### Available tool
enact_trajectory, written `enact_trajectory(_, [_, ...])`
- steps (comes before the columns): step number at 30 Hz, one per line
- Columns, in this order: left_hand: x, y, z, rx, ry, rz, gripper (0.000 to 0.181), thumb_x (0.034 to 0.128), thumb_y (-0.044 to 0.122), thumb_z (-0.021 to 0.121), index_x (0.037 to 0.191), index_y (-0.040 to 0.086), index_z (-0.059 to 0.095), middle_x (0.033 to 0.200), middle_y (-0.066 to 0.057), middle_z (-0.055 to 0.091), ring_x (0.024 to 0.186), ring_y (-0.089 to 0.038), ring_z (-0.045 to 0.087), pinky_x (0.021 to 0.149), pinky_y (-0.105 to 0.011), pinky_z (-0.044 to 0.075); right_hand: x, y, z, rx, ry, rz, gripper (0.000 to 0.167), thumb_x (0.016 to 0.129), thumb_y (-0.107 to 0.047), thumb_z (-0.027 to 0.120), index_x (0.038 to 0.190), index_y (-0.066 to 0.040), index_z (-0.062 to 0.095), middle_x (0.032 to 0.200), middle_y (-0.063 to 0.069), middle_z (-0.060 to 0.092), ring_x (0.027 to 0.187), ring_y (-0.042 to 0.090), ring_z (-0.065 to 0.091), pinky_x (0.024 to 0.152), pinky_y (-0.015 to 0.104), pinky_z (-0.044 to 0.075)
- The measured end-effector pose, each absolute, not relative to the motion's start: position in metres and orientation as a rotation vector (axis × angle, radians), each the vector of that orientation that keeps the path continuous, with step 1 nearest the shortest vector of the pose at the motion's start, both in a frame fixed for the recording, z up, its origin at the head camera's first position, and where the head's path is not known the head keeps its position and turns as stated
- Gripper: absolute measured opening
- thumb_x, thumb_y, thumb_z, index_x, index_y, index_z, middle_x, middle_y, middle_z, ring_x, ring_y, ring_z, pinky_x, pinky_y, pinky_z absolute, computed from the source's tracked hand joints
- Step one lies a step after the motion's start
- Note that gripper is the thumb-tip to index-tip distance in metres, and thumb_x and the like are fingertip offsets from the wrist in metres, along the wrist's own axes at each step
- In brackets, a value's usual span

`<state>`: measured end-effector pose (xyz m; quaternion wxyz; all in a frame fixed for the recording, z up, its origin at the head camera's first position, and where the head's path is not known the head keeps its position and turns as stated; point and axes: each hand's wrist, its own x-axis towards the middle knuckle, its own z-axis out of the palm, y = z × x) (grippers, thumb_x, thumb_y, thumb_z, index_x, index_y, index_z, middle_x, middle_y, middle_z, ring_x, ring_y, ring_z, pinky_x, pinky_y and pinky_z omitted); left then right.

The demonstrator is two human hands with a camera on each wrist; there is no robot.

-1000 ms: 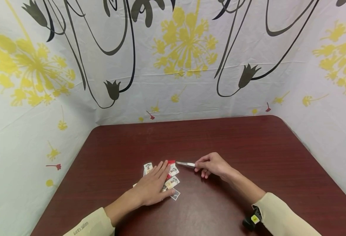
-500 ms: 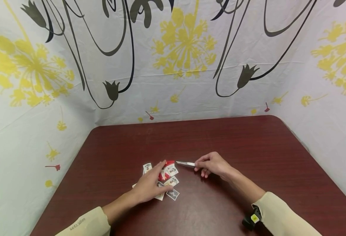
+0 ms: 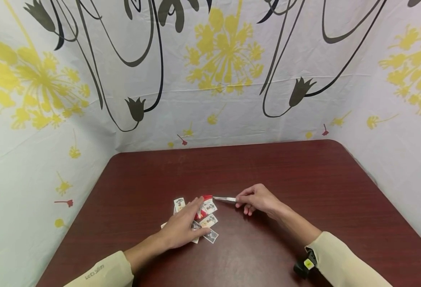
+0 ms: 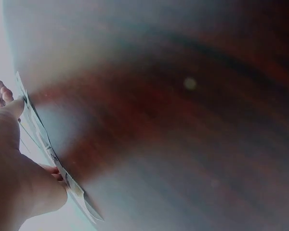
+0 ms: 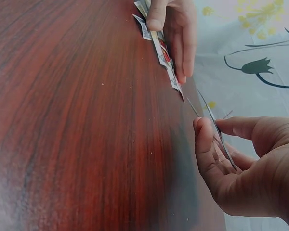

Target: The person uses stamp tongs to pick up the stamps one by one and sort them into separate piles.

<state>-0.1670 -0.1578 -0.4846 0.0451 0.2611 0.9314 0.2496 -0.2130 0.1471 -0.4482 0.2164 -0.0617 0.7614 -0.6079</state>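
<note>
Several small stamp-like papers (image 3: 208,220), some with red parts, lie overlapped on the dark red table. Over them, in the head view, is my left hand (image 3: 183,227), fingers extended and thumb at the lower right papers; it covers part of the pile. My right hand (image 3: 258,199) pinches metal tweezers (image 3: 225,199), whose tips point left at the pile's upper right edge. In the right wrist view the tweezers (image 5: 222,139) sit between thumb and fingers, their two tips apart and not touching the papers (image 5: 166,62).
The brown-red table (image 3: 253,167) has rounded far corners. Behind and beside it hangs a white cloth (image 3: 181,107) printed with yellow and grey flowers. A small black device (image 3: 305,265) is at my right wrist.
My left hand has shifted slightly left and its fingers have drawn back, uncovering more red and white papers. The right hand with the tweezers has barely moved.
</note>
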Motion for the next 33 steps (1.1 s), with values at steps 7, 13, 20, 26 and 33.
enact_trajectory(7, [-0.1668, -0.1577, -0.485, 0.835, 2.855, 0.738, 0.097, 0.0934, 0.051, 0.08, 0.166, 0.005, 0.034, 0.171, -0.011, 0.035, 0.158, -0.028, 0.031, 0.124, -0.054, 0.034, -0.2144, 0.1462, -0.4489, -0.17, 2.112, -1.681, 0.02, 0.102, 0.0, 0.067, 0.113, 0.015, 0.073, 0.092, 0.025, 0.077, 0.058, 0.013, 0.064, 0.053, 0.024, 0.057])
enact_trajectory(13, [-0.167, -0.1573, -0.4861, 0.835, 2.852, 0.737, 0.099, 0.0938, 0.052, 0.079, 0.167, 0.005, 0.032, 0.172, -0.012, 0.033, 0.158, -0.027, 0.03, 0.125, -0.053, 0.033, -0.2142, 0.1454, -0.4503, -0.183, 2.096, -1.69, 0.021, 0.102, 0.001, 0.066, 0.114, 0.017, 0.072, 0.092, 0.025, 0.077, 0.058, 0.013, 0.064, 0.053, 0.024, 0.057])
enact_trajectory(20, [-0.1668, -0.1585, -0.4876, 0.86, 2.862, 0.738, 0.099, 0.0931, 0.05, 0.08, 0.166, 0.002, 0.033, 0.17, -0.014, 0.035, 0.157, -0.03, 0.033, 0.123, -0.054, 0.035, -0.2141, 0.1433, -0.4523, -0.17, 2.08, -1.697, 0.021, 0.102, 0.001, 0.065, 0.114, 0.018, 0.071, 0.092, 0.025, 0.077, 0.058, 0.013, 0.064, 0.053, 0.023, 0.057])
enact_trajectory(26, [-0.1665, -0.1592, -0.4875, 0.855, 2.857, 0.741, 0.099, 0.0938, 0.051, 0.079, 0.166, 0.003, 0.032, 0.171, -0.013, 0.034, 0.158, -0.029, 0.031, 0.124, -0.054, 0.034, -0.2142, 0.1407, -0.4534, -0.177, 2.087, -1.697, 0.02, 0.101, 0.002, 0.066, 0.113, 0.017, 0.072, 0.091, 0.023, 0.077, 0.057, 0.013, 0.064, 0.052, 0.023, 0.056])
enact_trajectory(33, [-0.1662, -0.1589, -0.4871, 0.863, 2.854, 0.748, 0.098, 0.0946, 0.051, 0.078, 0.166, 0.002, 0.032, 0.171, -0.014, 0.034, 0.158, -0.03, 0.031, 0.124, -0.054, 0.033, -0.2158, 0.1379, -0.4546, -0.157, 2.102, -1.697, 0.018, 0.101, 0.003, 0.067, 0.111, 0.016, 0.073, 0.089, 0.022, 0.077, 0.056, 0.012, 0.064, 0.051, 0.023, 0.056])
